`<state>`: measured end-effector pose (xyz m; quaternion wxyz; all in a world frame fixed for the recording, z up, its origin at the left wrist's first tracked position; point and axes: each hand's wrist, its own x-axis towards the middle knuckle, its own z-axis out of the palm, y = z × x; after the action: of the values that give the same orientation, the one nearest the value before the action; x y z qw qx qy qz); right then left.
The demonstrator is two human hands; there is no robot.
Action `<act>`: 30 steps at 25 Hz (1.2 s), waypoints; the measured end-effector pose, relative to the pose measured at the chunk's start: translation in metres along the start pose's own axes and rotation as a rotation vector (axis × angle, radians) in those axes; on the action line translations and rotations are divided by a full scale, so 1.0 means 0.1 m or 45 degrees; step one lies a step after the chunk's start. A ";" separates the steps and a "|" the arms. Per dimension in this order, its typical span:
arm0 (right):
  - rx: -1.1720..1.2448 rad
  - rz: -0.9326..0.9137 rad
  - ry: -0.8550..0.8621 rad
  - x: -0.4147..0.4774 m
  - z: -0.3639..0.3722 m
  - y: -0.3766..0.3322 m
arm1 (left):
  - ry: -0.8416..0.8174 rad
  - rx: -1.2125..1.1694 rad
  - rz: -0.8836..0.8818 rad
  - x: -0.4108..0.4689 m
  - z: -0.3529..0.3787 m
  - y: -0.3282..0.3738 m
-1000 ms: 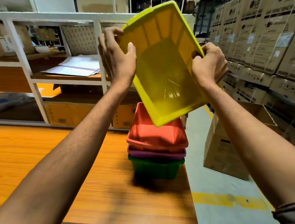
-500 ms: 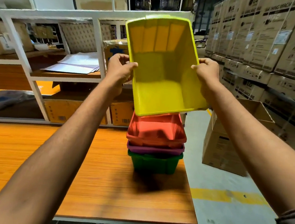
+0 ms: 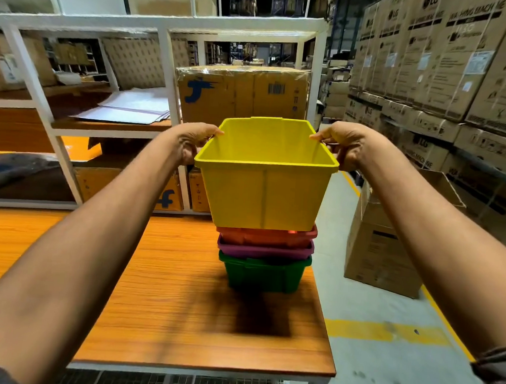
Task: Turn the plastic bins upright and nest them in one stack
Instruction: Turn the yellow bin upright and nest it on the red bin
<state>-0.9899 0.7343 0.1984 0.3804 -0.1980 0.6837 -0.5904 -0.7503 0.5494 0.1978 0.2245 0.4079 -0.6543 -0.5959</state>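
Head | both arms outstretched | left hand [image 3: 193,143], right hand [image 3: 347,144] fingers clamped on upright yellow bin [image 3: 263,192] rim

Bare forearms; dark grey sleeve [image 3: 498,371] cuffs at elbows, prob. pushed up.
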 end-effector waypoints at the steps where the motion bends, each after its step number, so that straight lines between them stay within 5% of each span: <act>1: 0.042 -0.013 -0.003 0.00 0.00 0.03 | -0.016 -0.016 -0.002 0.00 -0.01 -0.03; 15: 0.029 -0.240 -0.078 0.11 0.02 0.26 | -0.121 -0.218 0.112 0.25 0.00 -0.20; 30: 0.083 0.120 0.078 0.52 0.03 0.61 | -0.076 -0.219 -0.098 0.70 0.22 -0.52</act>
<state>-1.0093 0.7088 0.1252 0.3931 -0.1349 0.6840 -0.5995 -0.7930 0.5087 0.1304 0.2160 0.3941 -0.5908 -0.6701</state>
